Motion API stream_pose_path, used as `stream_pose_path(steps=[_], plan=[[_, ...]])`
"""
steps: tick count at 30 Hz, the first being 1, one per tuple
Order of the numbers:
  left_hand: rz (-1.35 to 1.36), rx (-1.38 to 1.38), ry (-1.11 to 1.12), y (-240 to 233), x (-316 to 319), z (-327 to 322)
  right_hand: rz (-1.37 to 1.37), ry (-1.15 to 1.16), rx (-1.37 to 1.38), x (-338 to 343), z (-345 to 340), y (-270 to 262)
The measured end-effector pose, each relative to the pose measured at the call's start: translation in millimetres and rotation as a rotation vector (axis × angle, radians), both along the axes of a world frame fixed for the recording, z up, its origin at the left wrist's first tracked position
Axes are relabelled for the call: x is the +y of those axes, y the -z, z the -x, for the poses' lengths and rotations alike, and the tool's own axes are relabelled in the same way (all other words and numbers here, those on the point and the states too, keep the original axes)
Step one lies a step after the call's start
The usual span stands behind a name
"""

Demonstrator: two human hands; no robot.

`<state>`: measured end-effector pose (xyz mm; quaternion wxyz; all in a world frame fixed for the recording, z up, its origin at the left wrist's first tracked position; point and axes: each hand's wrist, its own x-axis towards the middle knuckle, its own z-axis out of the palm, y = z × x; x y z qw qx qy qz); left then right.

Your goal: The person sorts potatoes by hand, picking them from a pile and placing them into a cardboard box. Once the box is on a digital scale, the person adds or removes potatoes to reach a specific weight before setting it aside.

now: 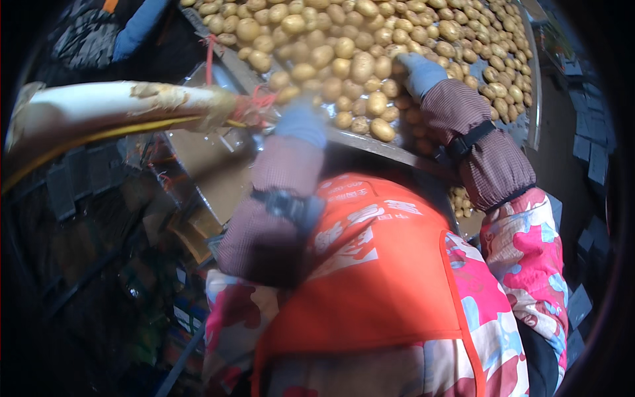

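Note:
A broad layer of potatoes [361,67] covers the raised tray-like table [379,148] in front of me. My left hand [300,124], in a blue glove, is blurred over the table's near edge, close to a few potatoes. Its fingers are too smeared to show whether it holds anything. Farther right, my right hand [421,74], also gloved in blue, reaches in among the potatoes with its fingertips against them. Whether it grips one is hidden. Both forearms wear checked sleeve covers with black straps.
A thick white pipe [114,101] with a yellow cable [99,141] juts in from the left, tied with red string [255,101]. Another person's blue sleeve [141,30] shows at upper left. More potatoes [461,202] lie below the table. Boxes [590,149] line the right side.

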<state>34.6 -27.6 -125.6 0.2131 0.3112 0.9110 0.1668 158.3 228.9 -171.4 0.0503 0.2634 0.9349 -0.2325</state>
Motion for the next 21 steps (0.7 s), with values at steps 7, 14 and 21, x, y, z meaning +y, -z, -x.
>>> stream_pose_path(steps=[7, 14, 21], plan=[[0.307, -0.146, -0.095, 15, 20, 25, 0.805, 0.67, 0.439, 24, -171, -78], [0.29, -0.123, -0.085, 23, 34, 16, -0.394, 0.222, 0.206, -5, -192, -75], [0.076, -0.102, -0.158, 17, 17, 10, -0.472, 0.059, 0.111, -49, -59, 3]])
